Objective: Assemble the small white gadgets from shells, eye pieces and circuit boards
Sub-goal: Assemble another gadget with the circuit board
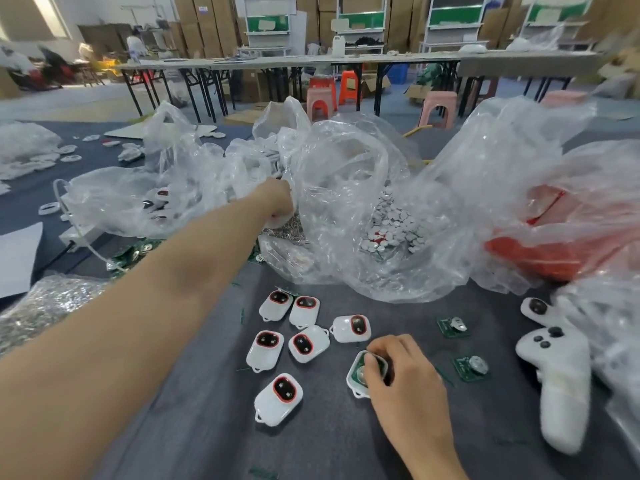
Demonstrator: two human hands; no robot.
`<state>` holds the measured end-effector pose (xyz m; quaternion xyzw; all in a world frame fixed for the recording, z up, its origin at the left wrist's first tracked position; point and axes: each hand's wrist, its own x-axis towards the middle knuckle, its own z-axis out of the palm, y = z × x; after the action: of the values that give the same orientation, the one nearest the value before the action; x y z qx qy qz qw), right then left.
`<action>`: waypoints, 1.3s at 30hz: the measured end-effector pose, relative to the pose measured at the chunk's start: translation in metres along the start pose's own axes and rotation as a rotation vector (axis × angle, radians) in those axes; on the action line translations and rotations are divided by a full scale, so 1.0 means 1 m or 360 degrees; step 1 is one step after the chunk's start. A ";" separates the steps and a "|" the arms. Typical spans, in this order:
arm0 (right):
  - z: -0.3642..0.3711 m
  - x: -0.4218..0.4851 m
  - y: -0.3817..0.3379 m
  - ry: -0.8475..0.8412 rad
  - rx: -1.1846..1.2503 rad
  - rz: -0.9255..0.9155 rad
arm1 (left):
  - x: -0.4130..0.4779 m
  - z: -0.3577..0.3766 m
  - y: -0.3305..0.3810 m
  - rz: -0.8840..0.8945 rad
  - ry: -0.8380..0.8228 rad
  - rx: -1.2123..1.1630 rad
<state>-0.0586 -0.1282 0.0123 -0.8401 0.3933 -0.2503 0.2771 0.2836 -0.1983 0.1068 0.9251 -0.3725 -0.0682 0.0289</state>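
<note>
Six white shells point(278, 398) with red-rimmed eye pieces point(284, 389) lay face up on the grey desk point(194, 427), grouped just left of my right hand point(401, 375). That hand was curled over a seventh shell point(355, 386), fingertips pinching its rim, with a green circuit board point(358, 370) sitting inside it. My left hand point(277, 202) was stretched far forward into a clear plastic bag point(346, 161). Its fingers were buried in the film, so I could not tell whether it was clenched, loose or holding anything. Two spare boards point(452, 327) lay on the desk to the right, near a bag of small white discs point(388, 226). I judged the shells light, stiff and glossy enough to slip. They would be best taken by the long sides, not by the little loop at the end or the eye piece. The boards looked thin and delicate, so I would pinch their bare edges and keep off the round metal part.
</note>
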 end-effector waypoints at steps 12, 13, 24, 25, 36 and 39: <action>0.001 0.001 0.002 0.0060 0.0089 -0.0009 | -0.006 -0.010 -0.035 0.0035 0.0609 -0.0788; 0.001 0.001 0.002 0.0062 0.0113 -0.0006 | -0.011 -0.012 -0.037 0.0067 0.0671 -0.0834; -0.002 0.001 0.001 0.0104 0.0228 -0.0010 | -0.042 -0.009 -0.061 -0.0011 0.0648 -0.1058; -0.002 0.001 0.002 0.0110 0.0236 -0.0008 | -0.048 -0.011 -0.059 0.0015 0.0657 -0.1172; -0.013 -0.004 -0.005 0.0438 0.1186 0.0086 | -0.254 0.083 0.027 0.0402 -0.0083 -0.2643; -0.023 -0.012 -0.013 0.0282 0.1470 0.0059 | -0.274 0.101 0.041 0.0313 -0.0359 -0.2900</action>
<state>-0.0731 -0.1183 0.0347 -0.5971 0.2779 -0.4649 0.5916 0.0452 -0.0380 0.0396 0.4971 -0.2525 -0.4220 0.7149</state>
